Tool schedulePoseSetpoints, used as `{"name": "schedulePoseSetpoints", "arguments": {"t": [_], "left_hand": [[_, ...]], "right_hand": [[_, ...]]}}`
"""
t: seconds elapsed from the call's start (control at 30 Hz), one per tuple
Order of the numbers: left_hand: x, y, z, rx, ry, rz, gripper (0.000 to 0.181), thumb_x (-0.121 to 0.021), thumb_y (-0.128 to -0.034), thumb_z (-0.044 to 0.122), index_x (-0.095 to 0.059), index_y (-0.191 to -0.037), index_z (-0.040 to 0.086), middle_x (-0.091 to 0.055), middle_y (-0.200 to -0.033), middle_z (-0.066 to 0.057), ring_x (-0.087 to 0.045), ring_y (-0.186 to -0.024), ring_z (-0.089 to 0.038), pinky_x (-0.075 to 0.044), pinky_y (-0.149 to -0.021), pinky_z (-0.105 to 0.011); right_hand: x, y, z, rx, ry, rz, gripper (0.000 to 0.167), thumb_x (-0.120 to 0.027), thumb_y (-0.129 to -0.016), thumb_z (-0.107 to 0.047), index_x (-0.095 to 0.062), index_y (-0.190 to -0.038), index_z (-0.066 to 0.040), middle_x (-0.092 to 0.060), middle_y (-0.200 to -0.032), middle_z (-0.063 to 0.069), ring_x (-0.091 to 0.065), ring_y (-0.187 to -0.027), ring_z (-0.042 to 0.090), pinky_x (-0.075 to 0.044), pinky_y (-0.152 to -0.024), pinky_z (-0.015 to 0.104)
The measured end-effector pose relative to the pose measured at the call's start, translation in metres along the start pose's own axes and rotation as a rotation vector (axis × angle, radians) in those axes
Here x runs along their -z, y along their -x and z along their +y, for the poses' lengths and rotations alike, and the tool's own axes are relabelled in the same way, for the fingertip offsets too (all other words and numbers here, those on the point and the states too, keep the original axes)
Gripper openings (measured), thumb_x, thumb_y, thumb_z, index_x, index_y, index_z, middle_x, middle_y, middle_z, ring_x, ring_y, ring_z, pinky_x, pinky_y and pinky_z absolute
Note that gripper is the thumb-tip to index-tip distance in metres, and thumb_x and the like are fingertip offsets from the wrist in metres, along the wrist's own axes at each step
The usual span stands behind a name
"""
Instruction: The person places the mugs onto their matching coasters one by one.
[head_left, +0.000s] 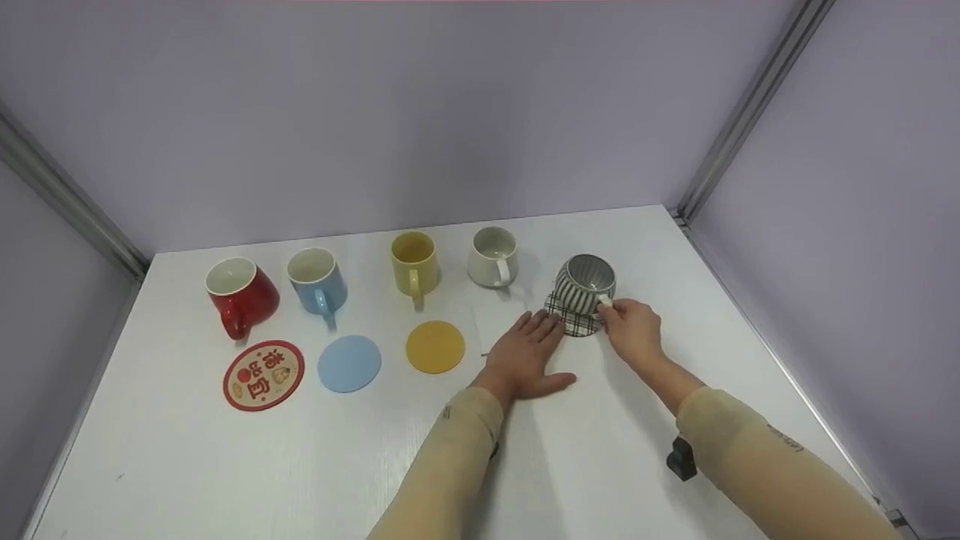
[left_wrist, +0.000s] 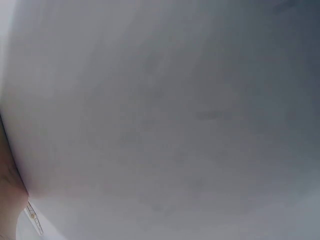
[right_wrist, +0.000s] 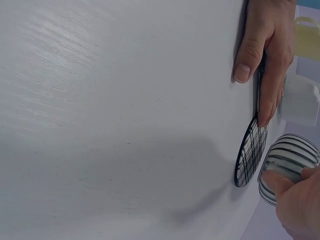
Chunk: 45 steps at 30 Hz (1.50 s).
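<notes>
My right hand point(head_left: 634, 334) pinches the handle of a black-and-white striped mug point(head_left: 581, 289). In the right wrist view the striped mug point(right_wrist: 290, 155) leans above the checked round coaster point(right_wrist: 252, 155), seemingly with a small gap between them. My left hand point(head_left: 525, 356) lies flat on the table, thumb spread, its fingertips touching the left edge of the checked coaster point(head_left: 577, 326). Behind that hand stands a white mug point(head_left: 487, 266). A faint pale square point(head_left: 491, 326) lies partly hidden beside the left hand. The left wrist view shows mostly blurred table surface.
On the white table point(head_left: 300, 465), a red mug point(head_left: 251, 300), a light blue mug point(head_left: 319, 285) and a yellow mug point(head_left: 415, 266) stand toward the back. Before them lie a red patterned coaster point(head_left: 264, 375), a blue coaster point(head_left: 349, 364) and a yellow coaster point(head_left: 435, 346).
</notes>
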<state>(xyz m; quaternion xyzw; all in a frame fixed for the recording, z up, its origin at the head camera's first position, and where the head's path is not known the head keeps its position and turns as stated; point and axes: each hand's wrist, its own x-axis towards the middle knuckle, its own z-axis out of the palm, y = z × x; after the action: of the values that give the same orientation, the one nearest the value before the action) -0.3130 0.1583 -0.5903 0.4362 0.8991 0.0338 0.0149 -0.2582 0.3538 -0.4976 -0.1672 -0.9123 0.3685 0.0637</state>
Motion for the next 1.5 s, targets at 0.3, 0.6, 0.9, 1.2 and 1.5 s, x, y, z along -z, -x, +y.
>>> {"name": "schedulePoseSetpoints", "arguments": {"t": [0.3, 0.6, 0.9, 1.2, 1.5], "left_hand": [[-0.0007, 0.0008, -0.0018, 0.003, 0.01, 0.008, 0.101, -0.03, -0.0974, 0.084, -0.02, -0.171, 0.017, -0.018, -0.177, -0.002, -0.011, -0.164, -0.021, -0.003, -0.132, -0.037], [-0.0016, 0.001, -0.0028, 0.013, -0.01, 0.001, 0.101, -0.029, -0.0967, 0.085, -0.018, -0.172, 0.017, -0.016, -0.177, -0.001, -0.01, -0.164, -0.02, -0.002, -0.132, -0.037], [-0.0005, 0.0013, -0.0015, 0.015, -0.005, -0.009, 0.102, -0.029, -0.0967, 0.085, -0.017, -0.172, 0.018, -0.014, -0.177, 0.0, -0.008, -0.164, -0.019, 0.0, -0.132, -0.037], [-0.0008, 0.0005, -0.0007, 0.006, -0.005, -0.002, 0.102, -0.028, -0.097, 0.085, -0.018, -0.172, 0.017, -0.015, -0.178, -0.001, -0.009, -0.164, -0.02, -0.001, -0.132, -0.037], [0.0003, 0.0018, -0.0011, -0.012, 0.016, 0.03, 0.1, -0.031, -0.0981, 0.082, -0.023, -0.171, 0.014, -0.018, -0.177, -0.003, -0.012, -0.163, -0.021, -0.005, -0.133, -0.038]], "right_hand": [[-0.0023, 0.0043, 0.0005, 0.001, -0.024, 0.001, 0.031, -0.057, -0.11, -0.021, -0.072, -0.113, 0.006, -0.074, -0.094, 0.02, -0.057, -0.071, 0.014, -0.045, -0.058, 0.022], [-0.0049, 0.0068, 0.0024, -0.019, -0.038, 0.004, 0.032, -0.056, -0.11, -0.021, -0.072, -0.114, 0.007, -0.075, -0.099, 0.021, -0.06, -0.075, 0.016, -0.049, -0.063, 0.024], [-0.0074, 0.0073, 0.0044, -0.038, -0.04, 0.002, 0.03, -0.057, -0.11, -0.022, -0.074, -0.109, 0.004, -0.077, -0.1, 0.02, -0.061, -0.077, 0.017, -0.048, -0.063, 0.024], [-0.0071, 0.0072, 0.007, -0.036, -0.038, 0.002, 0.031, -0.057, -0.11, -0.021, -0.073, -0.111, 0.006, -0.076, -0.099, 0.02, -0.06, -0.076, 0.016, -0.048, -0.064, 0.025], [-0.0082, 0.0078, 0.0078, -0.031, -0.054, 0.0, 0.032, -0.057, -0.11, -0.021, -0.073, -0.115, 0.006, -0.077, -0.101, 0.02, -0.061, -0.074, 0.014, -0.048, -0.061, 0.021]]}}
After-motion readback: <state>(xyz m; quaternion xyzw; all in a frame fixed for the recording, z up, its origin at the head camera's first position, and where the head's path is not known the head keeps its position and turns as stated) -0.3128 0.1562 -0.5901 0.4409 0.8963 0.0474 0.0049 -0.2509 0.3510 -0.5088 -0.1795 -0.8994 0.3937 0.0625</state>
